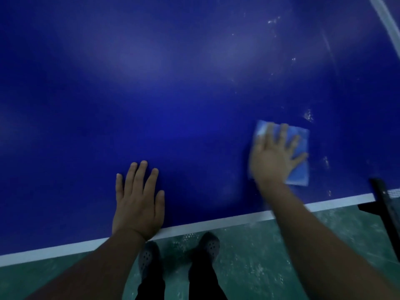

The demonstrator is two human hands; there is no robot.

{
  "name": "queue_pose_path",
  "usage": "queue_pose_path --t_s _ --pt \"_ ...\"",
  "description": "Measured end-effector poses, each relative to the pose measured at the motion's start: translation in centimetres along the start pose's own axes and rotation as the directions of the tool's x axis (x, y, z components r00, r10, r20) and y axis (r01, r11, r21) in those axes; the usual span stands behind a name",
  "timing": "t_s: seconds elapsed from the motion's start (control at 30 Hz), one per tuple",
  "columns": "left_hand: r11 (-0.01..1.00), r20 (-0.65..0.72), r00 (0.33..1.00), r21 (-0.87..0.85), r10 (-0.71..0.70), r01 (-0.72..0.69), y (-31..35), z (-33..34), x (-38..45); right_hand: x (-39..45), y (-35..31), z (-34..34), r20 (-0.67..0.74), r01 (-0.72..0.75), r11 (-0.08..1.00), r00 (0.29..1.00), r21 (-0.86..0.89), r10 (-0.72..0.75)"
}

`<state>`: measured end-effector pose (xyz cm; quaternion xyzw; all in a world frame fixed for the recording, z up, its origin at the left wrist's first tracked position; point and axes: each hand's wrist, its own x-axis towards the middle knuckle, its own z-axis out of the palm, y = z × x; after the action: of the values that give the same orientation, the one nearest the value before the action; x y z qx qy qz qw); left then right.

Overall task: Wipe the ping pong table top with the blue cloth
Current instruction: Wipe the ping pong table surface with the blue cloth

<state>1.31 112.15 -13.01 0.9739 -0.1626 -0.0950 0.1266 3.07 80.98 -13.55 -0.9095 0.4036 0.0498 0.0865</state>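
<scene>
The dark blue ping pong table top (184, 94) fills most of the head view, with a white line (227, 221) along its near edge. A folded light blue cloth (299, 172) lies flat on the table at the right. My right hand (275, 154) presses on it with fingers spread and straight; the hand looks blurred. My left hand (138, 202) rests flat on the bare table near the edge, fingers straight. White dusty specks (308, 115) dot the surface beyond and to the right of the cloth.
A black net post clamp (383, 204) sticks out at the table's right edge, close to the cloth. A white stripe (387, 20) runs along the far right. Below the edge lie a green floor (270, 256) and my two shoes (210, 245).
</scene>
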Motion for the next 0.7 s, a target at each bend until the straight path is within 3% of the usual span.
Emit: queue_pose_path --t_s 0.07,0.13,0.17,0.2,0.27,0.33,0.43,0.5,0.53,0.57,0.63,0.67,0.7 --pt "1.0 -0.009 1.0 -0.003 -0.008 0.008 0.0 0.1 -0.1 -5.9 -4.0 1.6 0.04 0.334 0.942 0.942 -0.025 -0.333" --pt "1.0 -0.034 0.999 0.003 -0.003 0.003 -0.1 0.3 -0.2 -12.3 -4.3 3.1 0.087 0.661 0.75 0.748 -0.022 -0.658" --pt "1.0 -0.045 0.999 0.003 0.004 -0.003 -0.2 0.4 -0.2 -13.3 -2.6 3.1 0.104 0.715 0.698 0.697 -0.033 -0.709" --pt "1.0 -0.053 0.999 0.002 0.007 -0.007 -0.4 0.5 -0.1 -12.7 -0.2 2.7 0.119 0.708 0.705 0.703 -0.033 -0.701" --pt "1.0 -0.05 0.999 0.011 0.01 -0.009 -0.5 0.7 -0.1 -9.5 5.6 1.3 0.123 0.582 0.806 0.813 -0.108 -0.57" --pt "1.0 -0.051 0.999 0.019 0.004 -0.003 -0.5 0.8 -0.1 -5.7 10.4 -0.6 0.13 0.329 0.935 0.941 -0.132 -0.313" --pt "1.0 -0.049 0.999 0.023 0.003 -0.002 -0.4 0.7 -0.2 -3.6 10.5 -1.2 0.037 0.024 1.0 0.999 0.0 -0.023" --pt "1.0 -0.047 0.999 0.021 -0.001 0.002 -0.4 0.7 -0.2 -5.4 6.3 -0.1 0.03 0.036 0.999 0.999 -0.013 -0.035" --pt "1.0 -0.044 0.999 0.02 -0.003 0.004 -0.4 0.7 -0.2 -7.2 4.1 0.6 0.027 0.155 0.988 0.988 -0.023 -0.154" --pt "1.0 -0.044 0.999 0.021 -0.007 0.008 -0.3 0.7 -0.2 -9.3 2.3 1.5 0.037 0.343 0.938 0.939 -0.044 -0.342" --pt "1.0 -0.044 0.999 0.021 -0.011 0.012 -0.3 0.6 -0.2 -12.8 1.6 2.8 0.105 0.727 0.68 0.686 -0.09 -0.72" --pt "1.0 -0.044 0.999 0.018 -0.008 0.009 -0.3 0.6 -0.2 -12.7 2.5 2.8 0.145 0.805 0.586 0.593 -0.096 -0.792" --pt "1.0 -0.046 0.999 0.016 -0.009 0.01 -0.3 0.6 -0.2 -11.0 3.8 2.2 0.174 0.819 0.565 0.574 -0.1 -0.8"
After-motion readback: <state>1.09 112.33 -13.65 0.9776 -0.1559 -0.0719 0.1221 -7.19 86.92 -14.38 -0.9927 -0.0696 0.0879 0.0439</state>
